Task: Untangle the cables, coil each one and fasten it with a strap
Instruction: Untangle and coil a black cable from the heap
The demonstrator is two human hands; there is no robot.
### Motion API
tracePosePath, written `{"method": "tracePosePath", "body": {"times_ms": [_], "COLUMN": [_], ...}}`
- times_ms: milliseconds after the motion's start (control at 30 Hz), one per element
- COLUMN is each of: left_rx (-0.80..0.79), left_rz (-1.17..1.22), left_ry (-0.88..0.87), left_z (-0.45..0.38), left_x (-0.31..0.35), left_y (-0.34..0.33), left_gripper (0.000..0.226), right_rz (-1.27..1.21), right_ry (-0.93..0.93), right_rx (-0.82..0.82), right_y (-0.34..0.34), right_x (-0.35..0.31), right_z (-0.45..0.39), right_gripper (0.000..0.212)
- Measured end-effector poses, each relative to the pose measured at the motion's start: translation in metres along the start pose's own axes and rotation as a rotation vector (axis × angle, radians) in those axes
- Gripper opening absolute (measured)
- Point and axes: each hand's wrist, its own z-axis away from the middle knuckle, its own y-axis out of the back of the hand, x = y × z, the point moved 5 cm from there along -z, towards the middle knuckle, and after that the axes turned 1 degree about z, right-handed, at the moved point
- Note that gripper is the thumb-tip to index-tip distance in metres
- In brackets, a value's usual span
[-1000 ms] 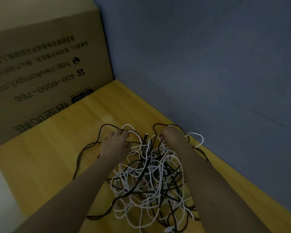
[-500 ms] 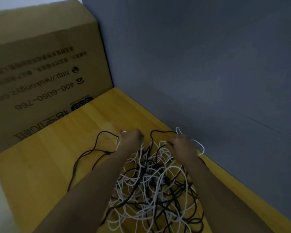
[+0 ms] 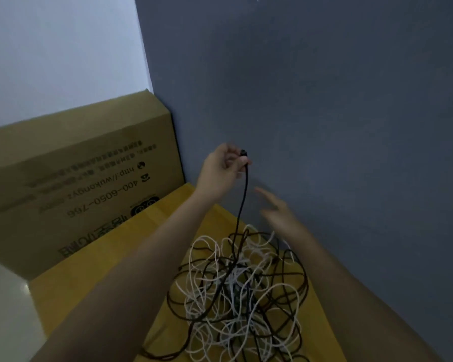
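A tangled heap of black and white cables [image 3: 236, 291] lies on the yellow wooden table [image 3: 89, 286]. My left hand [image 3: 222, 171] is raised above the heap and pinches the plug end of a black cable [image 3: 242, 202], which hangs straight down into the tangle. My right hand [image 3: 277, 207] hovers to the right of that hanging cable, above the heap, with its fingers stretched out and holding nothing; it is blurred. No strap is visible.
A large cardboard box [image 3: 71, 184] with printed text stands at the table's far left. A grey-blue wall [image 3: 338, 126] runs along the table's right side, close behind the heap. Pale floor [image 3: 3, 309] shows beyond the table's left edge.
Both hands have left the heap. My left hand rose with a black cable's end pinched in it, pulling the cable up taut. My right hand lifted off the cables and opened.
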Motion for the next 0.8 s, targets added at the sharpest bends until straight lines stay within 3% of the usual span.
{"method": "tracePosePath", "body": {"times_ms": [133, 200, 267, 367, 433, 533, 667, 733, 800], "left_rx": [0.002, 0.07, 0.141, 0.179, 0.092, -0.069, -0.346, -0.444, -0.441], "left_rz": [0.064, 0.235, 0.469, 0.729, 0.656, 0.26, -0.118, -0.144, -0.043], "left_ry": [-0.069, -0.056, 0.007, 0.091, 0.106, 0.06, -0.122, -0.214, -0.295], "left_z": [-0.01, -0.019, -0.03, -0.044, -0.051, -0.066, -0.075, -0.073, -0.072], "left_x": [0.05, 0.073, 0.086, 0.088, 0.088, 0.1, 0.138, 0.167, 0.206], "left_y": [0.009, 0.021, 0.039, 0.064, 0.074, 0.08, 0.074, 0.069, 0.068], "left_gripper": [0.005, 0.004, 0.003, 0.015, 0.024, 0.03, 0.017, 0.025, 0.032], "right_rz": [-0.224, -0.284, -0.263, -0.228, -0.289, -0.256, 0.062, 0.205, 0.22], "right_ry": [0.06, 0.07, 0.087, 0.152, 0.238, 0.337, 0.254, 0.259, 0.313], "right_rx": [-0.041, 0.051, 0.199, 0.595, 0.824, 1.018, 0.965, 0.949, 1.024], "right_y": [-0.012, -0.009, 0.006, 0.048, 0.077, 0.103, 0.112, 0.12, 0.138], "right_x": [-0.06, -0.067, -0.08, -0.123, -0.159, -0.216, -0.259, -0.285, -0.324], "right_z": [0.029, 0.048, 0.054, 0.057, 0.064, 0.075, 0.063, 0.067, 0.085], "right_gripper": [0.014, 0.025, 0.031, 0.031, 0.026, 0.024, 0.026, 0.027, 0.025]}}
